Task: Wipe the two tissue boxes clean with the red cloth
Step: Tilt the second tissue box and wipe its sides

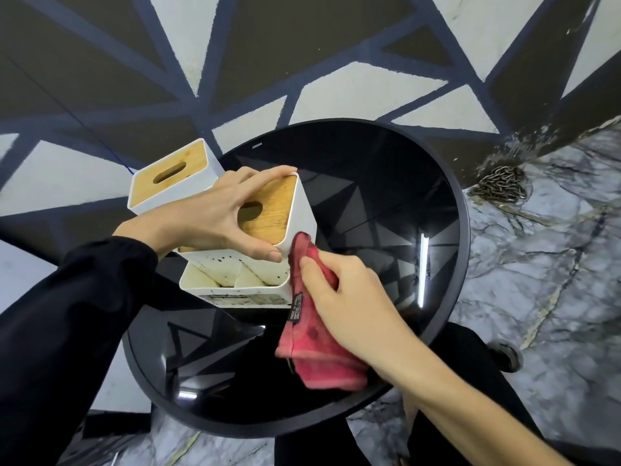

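Two white tissue boxes with wooden lids stand at the left of a round black glass table (457, 237). My left hand (215, 216) grips the nearer tissue box (279, 210) from above, fingers over its far edge and thumb on its front corner. This box sits on a white compartment holder (235, 284). The second tissue box (168, 176) stands behind it, at the table's left edge. My right hand (339, 290) holds the red cloth (319, 348) bunched, its upper end pressed against the right side of the nearer box. The rest of the cloth hangs down over the table.
A wall painted with dark and white triangles rises behind the table. A pile of metal chain (497, 186) lies on the marble floor at the right. A caster wheel (507, 354) shows beside the table's right edge. My dark-clad legs are below the table.
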Demonstrator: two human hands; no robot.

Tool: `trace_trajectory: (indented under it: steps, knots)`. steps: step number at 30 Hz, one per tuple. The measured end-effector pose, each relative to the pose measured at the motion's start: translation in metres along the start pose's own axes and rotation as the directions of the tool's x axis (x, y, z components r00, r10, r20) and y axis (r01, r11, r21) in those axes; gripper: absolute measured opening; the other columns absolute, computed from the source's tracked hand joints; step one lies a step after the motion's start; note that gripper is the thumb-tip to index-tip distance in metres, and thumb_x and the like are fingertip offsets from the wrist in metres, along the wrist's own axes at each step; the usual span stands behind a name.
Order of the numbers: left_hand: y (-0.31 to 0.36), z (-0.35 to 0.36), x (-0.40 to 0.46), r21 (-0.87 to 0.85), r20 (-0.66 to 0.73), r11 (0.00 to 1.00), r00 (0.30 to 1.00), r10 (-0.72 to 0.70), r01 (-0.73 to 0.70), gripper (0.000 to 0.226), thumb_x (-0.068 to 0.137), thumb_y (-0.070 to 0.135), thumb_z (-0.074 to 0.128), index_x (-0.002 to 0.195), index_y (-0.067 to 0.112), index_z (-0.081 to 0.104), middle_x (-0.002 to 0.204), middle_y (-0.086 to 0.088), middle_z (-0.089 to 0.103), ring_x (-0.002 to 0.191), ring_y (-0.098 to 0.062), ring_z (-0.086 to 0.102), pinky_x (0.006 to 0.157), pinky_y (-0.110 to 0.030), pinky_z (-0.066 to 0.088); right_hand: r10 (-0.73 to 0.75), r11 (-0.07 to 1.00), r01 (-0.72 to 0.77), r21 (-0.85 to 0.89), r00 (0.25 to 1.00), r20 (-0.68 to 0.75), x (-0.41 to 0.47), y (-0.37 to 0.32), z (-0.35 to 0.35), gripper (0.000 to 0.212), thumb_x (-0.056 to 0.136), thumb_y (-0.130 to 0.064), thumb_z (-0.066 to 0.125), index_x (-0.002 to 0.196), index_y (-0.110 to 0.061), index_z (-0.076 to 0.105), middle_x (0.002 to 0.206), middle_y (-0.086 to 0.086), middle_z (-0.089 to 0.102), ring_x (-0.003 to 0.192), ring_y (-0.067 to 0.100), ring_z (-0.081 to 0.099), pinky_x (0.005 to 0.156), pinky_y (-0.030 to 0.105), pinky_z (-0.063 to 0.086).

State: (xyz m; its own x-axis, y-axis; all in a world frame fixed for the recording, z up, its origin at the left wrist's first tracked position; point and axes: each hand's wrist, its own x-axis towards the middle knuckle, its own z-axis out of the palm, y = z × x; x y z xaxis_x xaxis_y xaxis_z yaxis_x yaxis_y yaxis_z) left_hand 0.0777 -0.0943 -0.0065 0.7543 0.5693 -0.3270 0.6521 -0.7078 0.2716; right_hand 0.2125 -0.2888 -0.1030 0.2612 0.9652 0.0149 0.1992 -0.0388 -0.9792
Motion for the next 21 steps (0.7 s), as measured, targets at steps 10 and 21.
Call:
trace_trajectory:
  steps: [10,21]
  knots:
    - [0.002,-0.002,-0.001,-0.045,0.016,0.999,1.000,0.007,-0.006,0.119,0.053,0.082,0.079,0.149,0.078,0.009,0.138,0.031,0.032,0.137,-0.006,0.033,0.119,-0.034,0.033,0.055,0.998,-0.053,0.044,0.997,-0.054,0.092,0.007,-0.024,0.041,0.108,-0.038,0.046,0.084,-0.012,0.065,0.071,-0.004,0.064,0.064,0.009,0.060,0.064,0.029,0.050]
    - [-0.001,-0.001,0.001,-0.007,-0.001,1.000,1.000,-0.002,0.002,0.121,0.053,0.084,0.076,0.151,0.076,0.006,0.142,0.020,0.032,0.132,-0.007,0.033,0.109,-0.031,0.033,-0.078,0.997,0.078,-0.003,0.997,0.021,0.017,0.002,-0.009,0.041,0.109,-0.039,0.047,0.077,-0.015,0.058,0.061,-0.007,0.053,0.055,0.005,0.049,0.056,0.023,0.041]
